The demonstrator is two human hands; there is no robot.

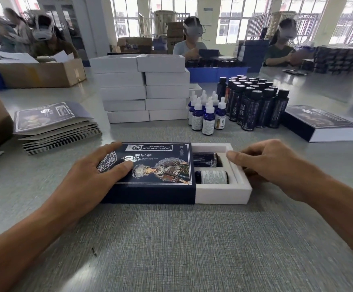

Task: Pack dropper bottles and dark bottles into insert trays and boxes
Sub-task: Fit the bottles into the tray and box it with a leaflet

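1. A white tray (224, 192) lies on the table (171, 239), partly inside a dark printed sleeve (150, 178). Its right end sticks out of the sleeve's right opening.
2. Two bottles lie on their sides in the exposed end: a dark bottle (205, 159) in the far slot and a dropper bottle (212, 177) with a pale label in the near slot. Their long axes run left to right, in line with the sleeve.
3. The left hand (99, 173) rests flat on top of the sleeve, fingers spread and thumb on the printed face, pinning it down without gripping it.
4. The right hand (266, 167) sits at the tray's right end, fingers curled together, fingertips (232, 155) on the far right rim. I cannot tell whether the thumb grips underneath.
5. The deciding relation: the sleeve lies directly left of the right hand, along the tray's long axis. Pushing the tray straight left while the left hand braces the sleeve would likely close the box.
6. Loose bottles (234, 106) and white boxes (144, 89) stand behind, well apart.
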